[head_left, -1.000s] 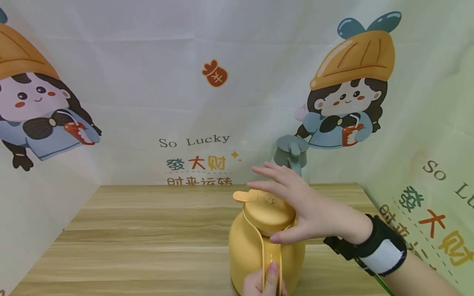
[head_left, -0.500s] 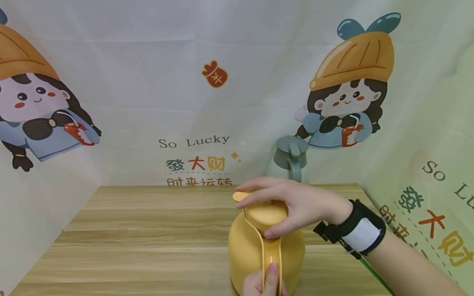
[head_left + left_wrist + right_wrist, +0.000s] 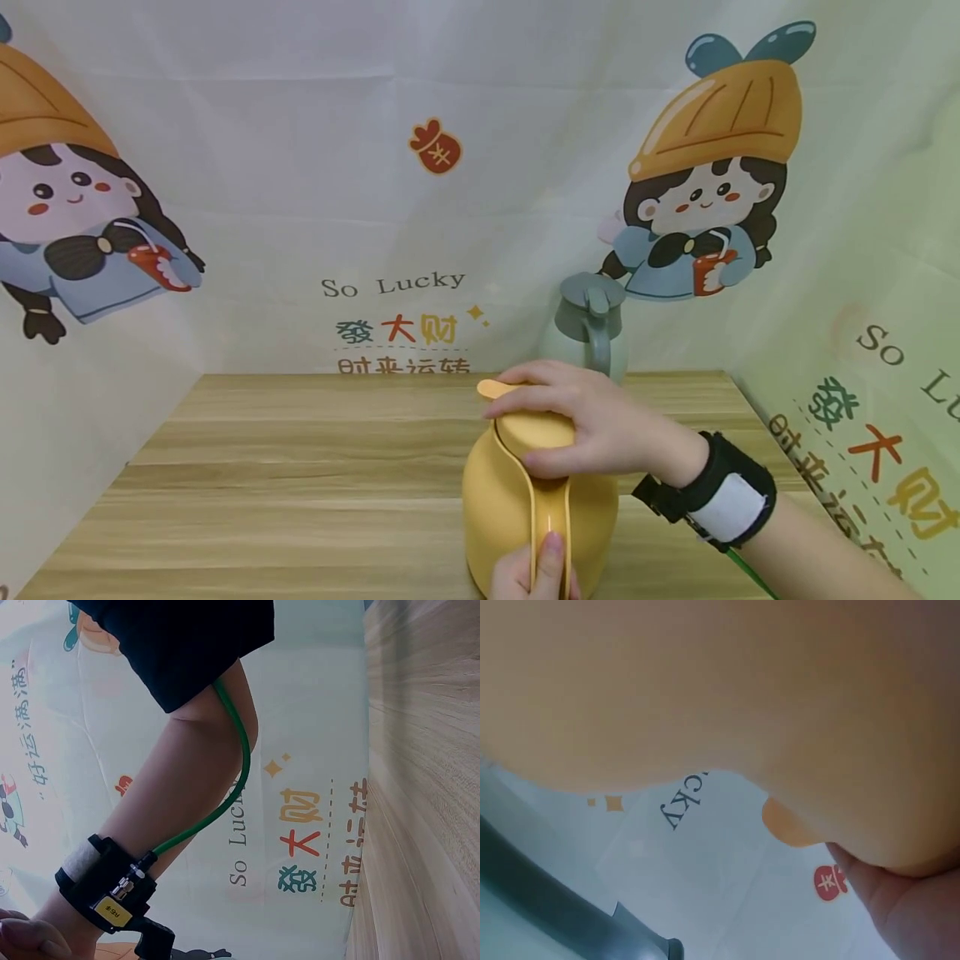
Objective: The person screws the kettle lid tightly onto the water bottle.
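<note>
A yellow vacuum jug (image 3: 495, 500) stands upright on the wooden table, its handle towards me. My left hand (image 3: 517, 575) grips that handle, thumb along its top; most of the hand falls below the head view. Over the jug's round yellow lid (image 3: 534, 437) my right hand (image 3: 585, 425) holds on, fingers across the far side and thumb at the near rim. Beyond the fingers sticks out the lid's tab (image 3: 491, 389). In the right wrist view the jug's body (image 3: 705, 690) fills the upper part, with part of the right hand (image 3: 922, 915) at its lower edge.
A pale green jug (image 3: 592, 321) with a grey-green lid and handle stands behind, near the back wall. Printed cloth (image 3: 300, 167) hangs round the wooden table (image 3: 300, 483). A green cable (image 3: 244, 742) runs along the right arm.
My right hand has come down and left from above the jug onto the lid and closed round it. The tab has shifted slightly up and right. My left hand stays on the handle.
</note>
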`<state>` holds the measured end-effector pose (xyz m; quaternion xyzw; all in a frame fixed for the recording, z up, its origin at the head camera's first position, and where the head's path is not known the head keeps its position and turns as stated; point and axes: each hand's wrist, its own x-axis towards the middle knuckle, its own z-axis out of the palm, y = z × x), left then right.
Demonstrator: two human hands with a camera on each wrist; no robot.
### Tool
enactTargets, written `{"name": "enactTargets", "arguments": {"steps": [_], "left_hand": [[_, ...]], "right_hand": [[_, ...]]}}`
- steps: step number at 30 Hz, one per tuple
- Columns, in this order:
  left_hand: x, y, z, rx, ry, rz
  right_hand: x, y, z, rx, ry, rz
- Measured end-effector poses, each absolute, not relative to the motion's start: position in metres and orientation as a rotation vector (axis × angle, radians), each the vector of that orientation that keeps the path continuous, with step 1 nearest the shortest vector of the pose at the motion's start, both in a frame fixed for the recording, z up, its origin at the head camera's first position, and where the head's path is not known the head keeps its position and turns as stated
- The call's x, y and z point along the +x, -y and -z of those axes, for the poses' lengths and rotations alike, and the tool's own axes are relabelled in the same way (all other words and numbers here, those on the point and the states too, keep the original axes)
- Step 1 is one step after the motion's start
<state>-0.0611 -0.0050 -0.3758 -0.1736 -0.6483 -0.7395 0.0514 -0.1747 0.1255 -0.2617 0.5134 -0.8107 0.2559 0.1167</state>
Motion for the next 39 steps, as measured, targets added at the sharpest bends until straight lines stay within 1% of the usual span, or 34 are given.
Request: {"name": "enactTargets", "arguments": {"steps": [8, 15, 19, 26, 33, 39], "left_hand": [[-0.060, 0.004, 0.375, -0.540, 1.966, 2.225], [-0.060, 0.003, 0.375, -0.552, 1.951, 2.225], [-0.060, 0.003, 0.375, -0.559, 1.950, 2.214], [-0.060, 0.004, 0.376, -0.493, 1.987, 2.248], [-0.061, 0.005, 0.376, -0.508, 1.983, 2.239], [-0.061, 0.005, 0.374, -0.537, 1.979, 2.233]], "right_hand": [[-0.161, -0.119, 0.265, 1.215, 2.468, -0.687], [-0.155, -0.113, 0.267, 1.069, 2.477, -0.645], [-0.149, -0.108, 0.268, 0.938, 2.520, -0.625], [-0.140, -0.097, 0.267, 0.722, 2.576, -0.565], [-0.138, -0.093, 0.268, 0.636, 2.611, -0.570], [-0.138, -0.097, 0.264, 0.679, 2.602, -0.716]]}}
